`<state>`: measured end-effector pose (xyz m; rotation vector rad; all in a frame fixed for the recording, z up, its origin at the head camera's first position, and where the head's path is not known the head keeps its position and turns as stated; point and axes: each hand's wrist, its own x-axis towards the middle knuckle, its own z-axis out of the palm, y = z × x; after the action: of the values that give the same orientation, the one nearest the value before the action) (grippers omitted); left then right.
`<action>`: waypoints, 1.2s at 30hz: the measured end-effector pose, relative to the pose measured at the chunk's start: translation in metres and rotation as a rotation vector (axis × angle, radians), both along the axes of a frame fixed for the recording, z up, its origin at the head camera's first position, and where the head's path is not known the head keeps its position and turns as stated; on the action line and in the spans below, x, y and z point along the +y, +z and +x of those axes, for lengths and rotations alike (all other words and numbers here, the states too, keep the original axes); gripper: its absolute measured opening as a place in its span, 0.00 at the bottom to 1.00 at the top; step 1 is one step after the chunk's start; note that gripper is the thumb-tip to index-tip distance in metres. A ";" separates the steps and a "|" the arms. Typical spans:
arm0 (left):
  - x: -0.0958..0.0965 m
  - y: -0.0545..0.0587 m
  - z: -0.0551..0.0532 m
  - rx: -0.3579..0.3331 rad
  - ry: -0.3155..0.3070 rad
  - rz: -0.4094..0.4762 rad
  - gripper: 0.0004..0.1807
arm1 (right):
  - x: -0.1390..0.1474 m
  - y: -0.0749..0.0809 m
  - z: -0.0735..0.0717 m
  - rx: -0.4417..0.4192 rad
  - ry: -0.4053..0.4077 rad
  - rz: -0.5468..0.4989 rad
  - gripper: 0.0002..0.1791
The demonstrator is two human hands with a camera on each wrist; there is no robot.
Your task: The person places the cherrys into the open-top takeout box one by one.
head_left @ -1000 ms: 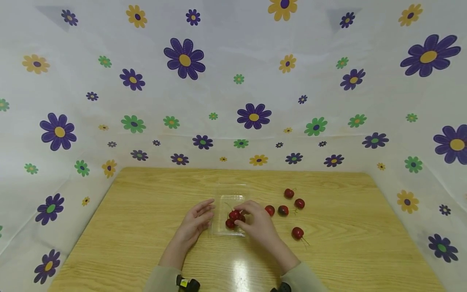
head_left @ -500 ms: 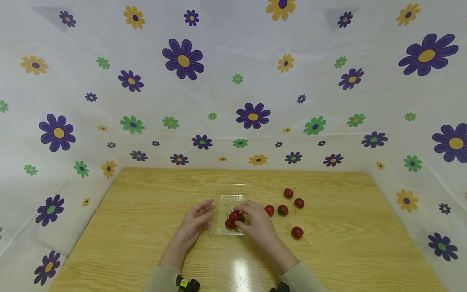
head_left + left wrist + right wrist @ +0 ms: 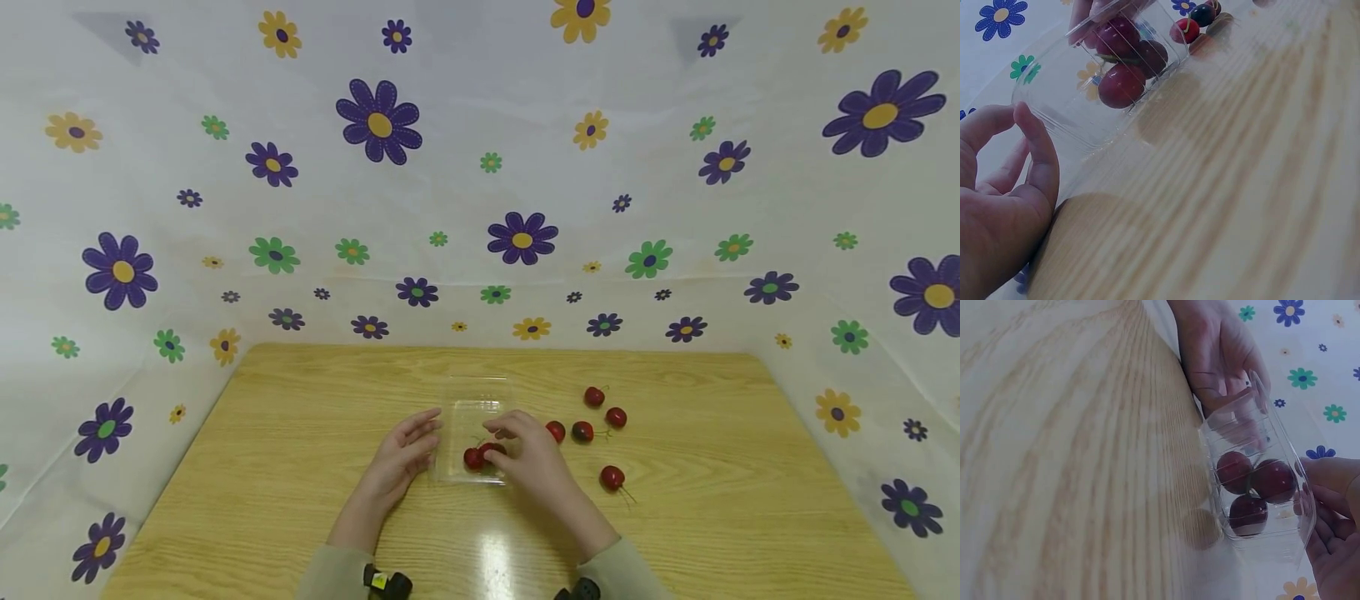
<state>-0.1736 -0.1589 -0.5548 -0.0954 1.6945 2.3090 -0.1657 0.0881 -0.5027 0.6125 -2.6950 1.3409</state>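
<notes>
A clear plastic box (image 3: 467, 418) on the table holds three dark red cherries near its front end; one cherry (image 3: 1248, 515) shows in the right wrist view with two others around it. My left hand (image 3: 406, 457) stands at the box's left side, its fingertips touching or nearly touching the rim in the left wrist view. My right hand (image 3: 534, 457) reaches over the right rim. Thumb and index finger are spread apart above the cherries, with no cherry visibly pinched. In the head view the thumb partly covers one cherry.
Several loose cherries lie right of the box, among them a part-dark cherry (image 3: 582, 432) and a stemmed cherry (image 3: 612, 477) nearer the front. The wooden table (image 3: 315, 417) is walled by a flower-patterned sheet (image 3: 450, 192).
Half a second ago a cherry showed between my right thumb and fingers; now it has dropped down among the others in the box. My left hand has stayed in place.
</notes>
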 end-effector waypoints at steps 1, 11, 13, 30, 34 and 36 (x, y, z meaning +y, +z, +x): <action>0.000 0.000 0.000 0.000 0.001 0.001 0.32 | 0.001 0.000 0.000 -0.006 0.001 -0.011 0.20; 0.000 0.000 0.000 0.003 -0.007 -0.003 0.32 | 0.006 -0.001 -0.001 -0.047 -0.005 -0.147 0.19; 0.000 0.000 0.000 0.008 -0.012 -0.006 0.32 | 0.006 -0.001 -0.001 -0.031 -0.015 -0.161 0.18; -0.001 -0.002 -0.001 0.005 -0.023 -0.014 0.34 | 0.023 -0.007 0.000 0.117 -0.093 -0.223 0.16; -0.001 -0.002 -0.001 0.006 -0.022 -0.012 0.33 | 0.028 -0.007 0.000 0.187 -0.091 -0.244 0.16; -0.001 -0.002 -0.001 0.006 -0.022 -0.011 0.33 | 0.030 -0.006 0.000 0.209 -0.095 -0.249 0.15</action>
<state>-0.1749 -0.1598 -0.5566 -0.0721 1.7025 2.2862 -0.1657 0.1184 -0.5092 0.5565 -2.3174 1.4659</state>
